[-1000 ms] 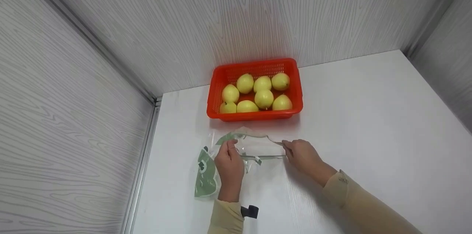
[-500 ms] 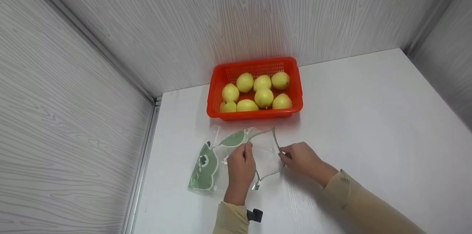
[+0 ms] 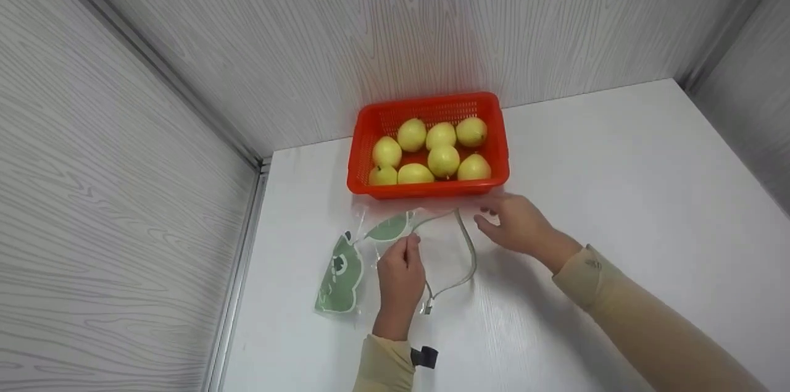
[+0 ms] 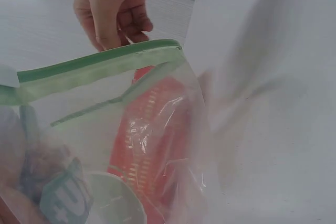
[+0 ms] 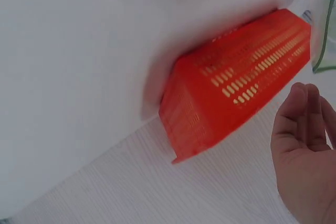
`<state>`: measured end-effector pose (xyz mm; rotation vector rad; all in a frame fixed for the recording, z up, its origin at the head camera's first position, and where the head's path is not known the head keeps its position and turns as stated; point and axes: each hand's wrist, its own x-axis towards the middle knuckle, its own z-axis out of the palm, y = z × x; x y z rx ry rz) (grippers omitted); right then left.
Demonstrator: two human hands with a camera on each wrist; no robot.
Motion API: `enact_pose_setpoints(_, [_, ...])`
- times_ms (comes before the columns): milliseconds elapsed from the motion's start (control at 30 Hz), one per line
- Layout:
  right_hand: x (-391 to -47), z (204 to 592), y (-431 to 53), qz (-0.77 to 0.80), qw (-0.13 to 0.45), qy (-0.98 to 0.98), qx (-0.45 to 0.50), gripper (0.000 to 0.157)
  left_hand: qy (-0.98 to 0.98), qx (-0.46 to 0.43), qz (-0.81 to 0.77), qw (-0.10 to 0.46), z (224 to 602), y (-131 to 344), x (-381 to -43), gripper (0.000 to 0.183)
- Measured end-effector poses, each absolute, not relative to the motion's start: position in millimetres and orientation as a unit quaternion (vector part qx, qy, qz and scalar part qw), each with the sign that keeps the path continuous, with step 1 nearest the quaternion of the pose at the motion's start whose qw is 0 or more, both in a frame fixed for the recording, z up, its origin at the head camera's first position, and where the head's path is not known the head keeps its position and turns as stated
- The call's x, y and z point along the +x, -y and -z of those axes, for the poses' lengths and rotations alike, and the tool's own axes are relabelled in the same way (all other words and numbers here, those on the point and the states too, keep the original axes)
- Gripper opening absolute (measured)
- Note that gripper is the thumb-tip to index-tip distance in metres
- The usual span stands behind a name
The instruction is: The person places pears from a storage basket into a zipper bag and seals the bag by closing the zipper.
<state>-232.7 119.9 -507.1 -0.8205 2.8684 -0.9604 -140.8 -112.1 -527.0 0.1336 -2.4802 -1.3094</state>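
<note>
A clear zip bag printed with green shapes lies over the table, its green-edged mouth spread wide toward the right. My left hand pinches one edge of that mouth between thumb and fingers. Just right of the bag, my right hand holds nothing; its fingers are loosely bent and apart from the bag. In the right wrist view, the right hand is near the red basket. Several yellow-green pears lie inside the red basket, behind the bag.
The white table extends to the right of the basket. A grey wood-grain panel stands right behind the basket, and another panel rises along the left side.
My left hand has shifted right along the bag, and the mouth has widened. My right hand has let go of the bag's edge and moved up toward the basket's front right corner.
</note>
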Motion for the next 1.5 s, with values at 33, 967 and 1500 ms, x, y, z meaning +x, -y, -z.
enact_pose_setpoints(33, [-239,502,-121,0.298,-0.006,-0.916,-0.269,0.034,0.871,0.049,0.46,0.166,527,113,-140,0.022])
enact_pose_setpoints(967, [-357,498,-81,0.227,0.203,-0.943,-0.135,0.033,0.859,0.049,0.465,0.209,511,126,-119,0.026])
enact_pose_setpoints(1500, [-379,512,-68,0.097,0.24,-0.948,-0.185,0.005,0.856,0.066,0.474,0.196,512,136,-117,0.02])
